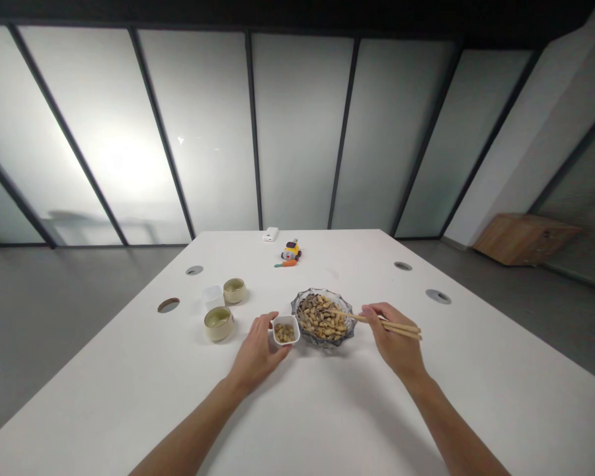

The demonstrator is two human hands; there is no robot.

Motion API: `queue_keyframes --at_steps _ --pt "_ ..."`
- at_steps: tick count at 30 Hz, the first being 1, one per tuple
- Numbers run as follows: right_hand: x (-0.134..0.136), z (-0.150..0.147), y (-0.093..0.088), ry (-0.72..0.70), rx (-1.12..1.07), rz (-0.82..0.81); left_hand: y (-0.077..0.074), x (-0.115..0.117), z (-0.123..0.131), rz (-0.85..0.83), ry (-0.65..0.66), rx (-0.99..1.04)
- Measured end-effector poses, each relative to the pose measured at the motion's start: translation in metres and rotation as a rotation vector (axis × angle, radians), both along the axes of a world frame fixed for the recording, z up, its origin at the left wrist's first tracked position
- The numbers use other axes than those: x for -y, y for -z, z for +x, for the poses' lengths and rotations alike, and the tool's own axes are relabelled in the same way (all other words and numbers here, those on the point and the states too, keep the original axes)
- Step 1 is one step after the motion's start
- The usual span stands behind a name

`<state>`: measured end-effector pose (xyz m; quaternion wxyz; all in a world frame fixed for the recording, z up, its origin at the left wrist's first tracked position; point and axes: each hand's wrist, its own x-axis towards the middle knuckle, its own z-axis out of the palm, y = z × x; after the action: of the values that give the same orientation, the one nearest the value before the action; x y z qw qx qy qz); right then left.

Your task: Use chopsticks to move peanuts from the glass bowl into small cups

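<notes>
My left hand (262, 347) wraps its thumb and fingers around a small white square cup (286, 330), which has some brownish bits in its bottom. Just right of that cup stands a glass bowl (348, 328) with a scalloped rim, heaped with peanuts (331, 322) and dark striped seeds (311, 305). My right hand (394, 337) grips a pair of wooden chopsticks (401, 326). Their tips reach over the bowl's rim into the heap; whether they pinch anything is too small to tell.
Left of my hands are two greenish ceramic cups (219, 324) and another white plastic cup (213, 297). Farther back lie a toy carrot (286, 263), a yellow toy car (291, 250) and a white box-like object (270, 234). Round holes (168, 305) pierce the white table (317, 410).
</notes>
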<state>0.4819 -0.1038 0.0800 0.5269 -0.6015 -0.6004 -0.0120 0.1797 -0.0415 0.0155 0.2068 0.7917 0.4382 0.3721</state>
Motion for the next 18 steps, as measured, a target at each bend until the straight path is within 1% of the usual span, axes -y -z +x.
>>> queue_keyframes --at_steps 2,4,6,9,13,18 --pt "0.000 -0.002 0.002 -0.026 -0.003 0.044 0.000 0.000 0.000 -0.004 0.003 -0.002" --pt "-0.001 -0.006 0.007 -0.109 0.002 0.071 0.000 0.000 0.000 -0.006 0.007 -0.003" --pt "-0.003 -0.011 0.014 -0.195 0.007 0.086 0.001 -0.001 0.000 -0.002 0.008 -0.002" --pt "-0.007 -0.016 0.026 -0.271 0.000 0.116 0.000 -0.001 0.000 0.002 0.007 0.003" --pt "-0.011 -0.019 0.035 -0.282 -0.010 0.135 -0.002 0.000 0.000 0.015 0.014 0.003" --pt "-0.010 -0.018 0.031 -0.239 -0.060 0.114 -0.007 0.003 0.001 0.011 0.016 -0.003"
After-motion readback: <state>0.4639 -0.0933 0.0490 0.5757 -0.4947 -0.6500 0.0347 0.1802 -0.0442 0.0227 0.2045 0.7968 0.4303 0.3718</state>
